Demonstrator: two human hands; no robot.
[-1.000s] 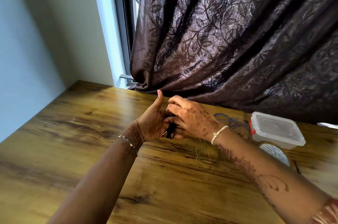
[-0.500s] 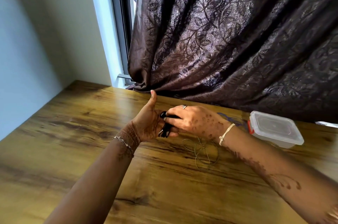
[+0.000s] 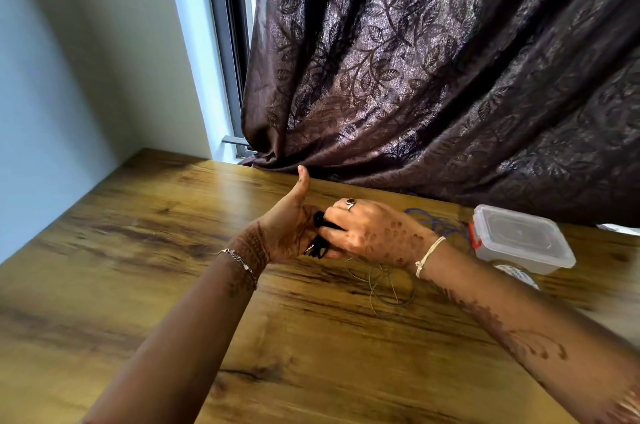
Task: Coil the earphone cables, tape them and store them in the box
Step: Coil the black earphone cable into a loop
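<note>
Over on the left a pale wall [image 3: 52, 77] is meeting the window [image 3: 225, 42]. A dark leafy curtain [image 3: 433, 77] is hanging down onto the back edge of the wooden table [image 3: 138, 250].

Above the table's middle the left hand [image 3: 289, 233] is standing on edge, with its palm facing right and its thumb sticking straight up. Its fingers are running off under the other hand, so I cannot tell whether they are curled or straight. The black cable [image 3: 318, 218] is sitting bunched against that palm, between the two hands and off the table. The right hand [image 3: 375, 233] is gripping it, fingers bent down over it, a ring showing on top.

Below that hand a thin cable [image 3: 381, 288] is lying in loose loops on the table. Behind the right wrist a blue cable [image 3: 438, 224] is lying tangled, reaching towards the box [image 3: 519, 243]. The box is sitting near the curtain with its clear lid on. Just in front of it something white [image 3: 517, 276] is peeking out past the forearm, and I cannot tell what it is.
</note>
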